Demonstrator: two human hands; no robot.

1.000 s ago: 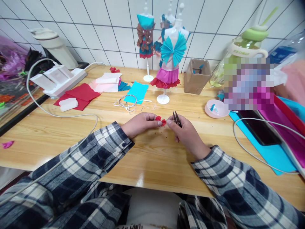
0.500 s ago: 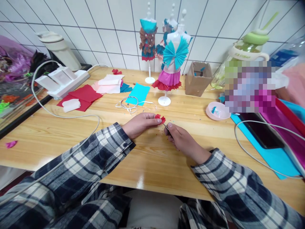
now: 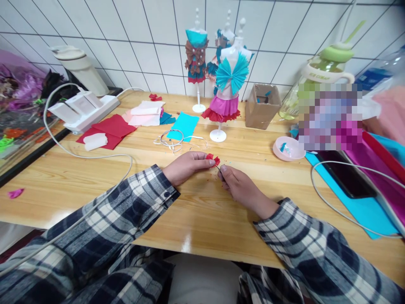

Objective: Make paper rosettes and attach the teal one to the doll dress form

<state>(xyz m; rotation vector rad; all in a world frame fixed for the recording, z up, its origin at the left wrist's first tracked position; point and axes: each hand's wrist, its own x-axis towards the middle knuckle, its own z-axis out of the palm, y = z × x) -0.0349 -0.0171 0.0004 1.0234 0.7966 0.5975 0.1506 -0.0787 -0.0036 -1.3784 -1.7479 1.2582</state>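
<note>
My left hand (image 3: 190, 166) pinches a small frilled piece of red crepe paper (image 3: 213, 160) between thumb and fingers. In my right hand (image 3: 237, 183) is a slim metal tool, apparently small scissors (image 3: 219, 169), their handles hidden by my fingers. The tip meets the lower right edge of the red paper. Tiny red scraps are scattered on the wooden table (image 3: 202, 219) under the hands. Beyond them stands a white mini mannequin (image 3: 227, 52) with a pleated blue bow (image 3: 233, 74) and a pink and red skirt (image 3: 223, 109).
Two more dressed mannequins stand behind. A coil of white cord (image 3: 171, 137) lies by a blue paper sheet (image 3: 184, 126). Red paper (image 3: 115, 130) and a power strip (image 3: 91, 112) are at left. At right are a cardboard box (image 3: 262, 107), a pink bowl (image 3: 288, 154) and a phone (image 3: 346, 175).
The camera view has tilted up a little, so the scene sits slightly lower. My hands keep nearly the same hold, and the tool's tip remains at the red paper.
</note>
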